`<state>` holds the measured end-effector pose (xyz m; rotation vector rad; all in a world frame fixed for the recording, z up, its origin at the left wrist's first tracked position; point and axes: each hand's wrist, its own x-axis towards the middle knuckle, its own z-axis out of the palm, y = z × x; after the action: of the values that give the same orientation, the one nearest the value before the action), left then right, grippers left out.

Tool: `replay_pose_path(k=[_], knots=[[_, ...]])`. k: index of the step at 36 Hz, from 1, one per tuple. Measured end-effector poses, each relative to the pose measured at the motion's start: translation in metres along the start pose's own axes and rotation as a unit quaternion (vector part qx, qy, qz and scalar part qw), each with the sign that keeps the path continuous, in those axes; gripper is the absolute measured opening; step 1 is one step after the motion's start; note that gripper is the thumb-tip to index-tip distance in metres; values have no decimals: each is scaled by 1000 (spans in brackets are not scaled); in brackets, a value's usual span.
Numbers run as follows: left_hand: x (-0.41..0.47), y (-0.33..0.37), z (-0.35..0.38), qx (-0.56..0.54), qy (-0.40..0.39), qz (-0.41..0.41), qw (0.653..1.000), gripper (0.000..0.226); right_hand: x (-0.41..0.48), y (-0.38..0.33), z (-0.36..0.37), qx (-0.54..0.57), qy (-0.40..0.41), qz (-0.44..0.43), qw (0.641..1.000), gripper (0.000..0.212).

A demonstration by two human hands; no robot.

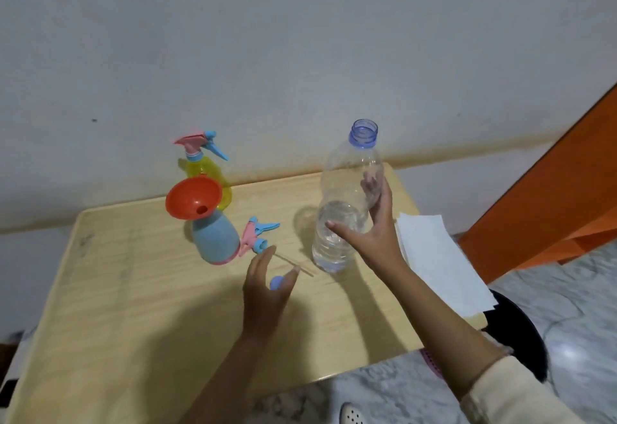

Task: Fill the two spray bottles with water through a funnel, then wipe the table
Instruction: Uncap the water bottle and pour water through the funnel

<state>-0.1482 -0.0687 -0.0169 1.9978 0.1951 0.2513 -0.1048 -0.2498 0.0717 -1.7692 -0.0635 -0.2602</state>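
Right hand: grip wrapped round the clear water bottle, thumb on the near side, fingers seen thru the plastic on the far side.
Water bottle: center-right of frame, upright, cap off, blue neck ring; water only in the lower part. Can't tell if its base touches the tabletop.
Left hand: lower center, palm facing the camera's right, fingers loosely curled, grip narrow around a small blue cap btwn thumb and fingers.
Blue spray bottle: center-left, on tabletop, trigger head removed, orange funnel sitting in its neck, tilted toward the camera.
Loose trigger head: pink and blue, lying just beside the blue bottle to its right; thin dip tube runs out along the tabletop past the left hand's fingertips.
Yellow spray bottle: behind the funnel, near the wall, pink/blue trigger head on.
Paper towels: white stack at the right edge of the tabletop, overhanging it.
Sleeve: cream, lower right corner, on the right arm.
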Motion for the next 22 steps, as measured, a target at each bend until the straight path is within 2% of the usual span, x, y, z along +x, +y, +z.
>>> replay_pose_path(k=[2,5,7,10,15,19,22], knots=[[9,35,2,-96,8,43,994,67,-1,10,-3,-12,-6,12,1000,112],[23,94,6,-183,-52,98,977,72,3,22,-2,-17,-21,35,999,119],[30,127,10,-172,-87,120,974,81,8,25,1,-4,-32,45,998,117],[38,151,18,-120,-102,139,978,92,14,25,7,-9,-53,31,998,102],[38,157,17,-85,-48,133,986,81,21,18,13,-23,-55,-12,998,91],[42,147,-2,-141,6,76,987,82,28,7,21,-105,-99,-48,988,102],[42,139,-14,-179,44,64,981,79,31,-2,26,-168,-129,-73,975,106]])
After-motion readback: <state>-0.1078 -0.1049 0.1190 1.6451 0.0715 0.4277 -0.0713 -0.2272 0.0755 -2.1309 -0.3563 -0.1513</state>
